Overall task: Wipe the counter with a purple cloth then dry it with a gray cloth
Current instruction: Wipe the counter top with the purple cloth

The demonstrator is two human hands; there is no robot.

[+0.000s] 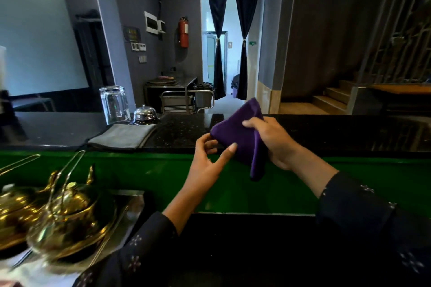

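While the right hand [272,140] grips the purple cloth [240,137] above the counter [182,133], left fingers [229,150] pinch its corner.

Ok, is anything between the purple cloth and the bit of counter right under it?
Nothing visible. Both hands, left hand and right hand, hold the purple cloth above the black counter, and that stretch is bare. The gray cloth, bell and glass sit off to the left.
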